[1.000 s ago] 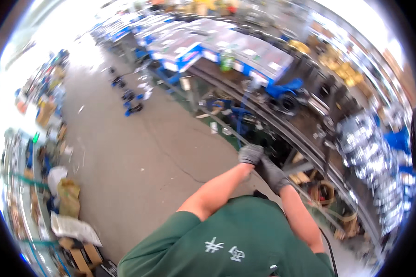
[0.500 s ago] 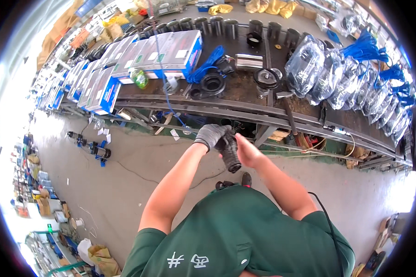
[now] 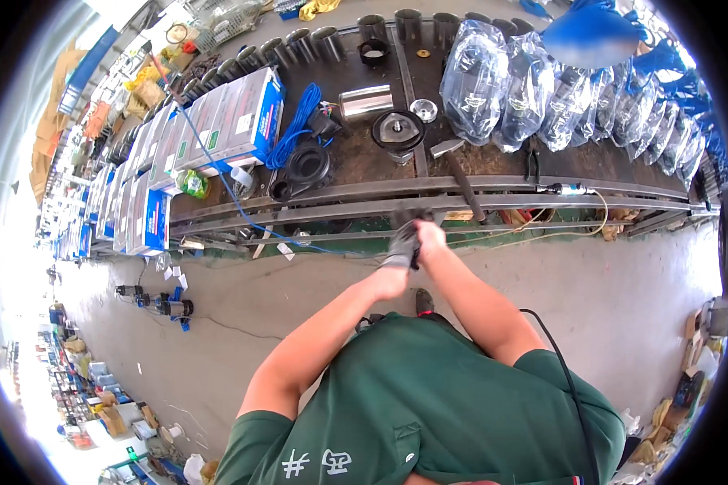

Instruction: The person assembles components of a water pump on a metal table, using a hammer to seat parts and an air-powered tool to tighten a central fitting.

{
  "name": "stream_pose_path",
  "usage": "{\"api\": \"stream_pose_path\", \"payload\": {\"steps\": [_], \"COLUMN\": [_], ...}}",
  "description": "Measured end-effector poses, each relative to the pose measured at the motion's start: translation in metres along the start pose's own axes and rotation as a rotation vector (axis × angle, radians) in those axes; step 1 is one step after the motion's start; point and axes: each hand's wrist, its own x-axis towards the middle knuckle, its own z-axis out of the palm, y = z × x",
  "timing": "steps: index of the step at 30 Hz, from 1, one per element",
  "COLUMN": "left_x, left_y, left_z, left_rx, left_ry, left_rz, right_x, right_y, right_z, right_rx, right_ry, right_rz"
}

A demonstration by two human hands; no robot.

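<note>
My left hand, in a grey glove, meets my right hand in front of the bench's front edge. Between them is a dark knitted piece that looks like a second glove, blurred by motion. The left fingers appear closed on it. Bare skin shows at my right wrist and the back of that hand, while its fingertips are hidden in or behind the dark fabric. Closest on the bench is a hammer, its handle sticking out over the front edge.
On the metal-framed bench lie a steel cylinder, a black round part, black rings, blue cable and pliers. Boxes line the left, plastic-wrapped parts the right. Pump-like units lie on the floor.
The view has shifted to the right along the bench. The dark glove hung down between my hands before; now it points away from me, with both hands pressed close together.
</note>
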Motion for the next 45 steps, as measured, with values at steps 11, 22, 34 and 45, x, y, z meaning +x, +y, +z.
{"api": "stream_pose_path", "payload": {"steps": [11,22,34,45], "left_x": [-0.101,-0.050,0.026,0.053], "left_y": [0.045,0.065,0.079,0.133], "left_z": [-0.056,-0.055,-0.023,-0.010], "left_rx": [-0.306,-0.380,-0.275,-0.237], "left_ry": [-0.211,-0.303,-0.551,-0.842], "left_rz": [-0.474,-0.549,-0.302,-0.504], "right_x": [-0.040,-0.094,-0.205,-0.244], "right_y": [-0.375,-0.289,0.008,0.053], "right_z": [-0.116,-0.434,-0.502,-0.388], "right_rx": [-1.705,-2.200,-0.698,-0.179], "right_ry": [0.050,0.136,0.183,-0.194], "right_rz": [-0.260,0.553,0.038,-0.061]}}
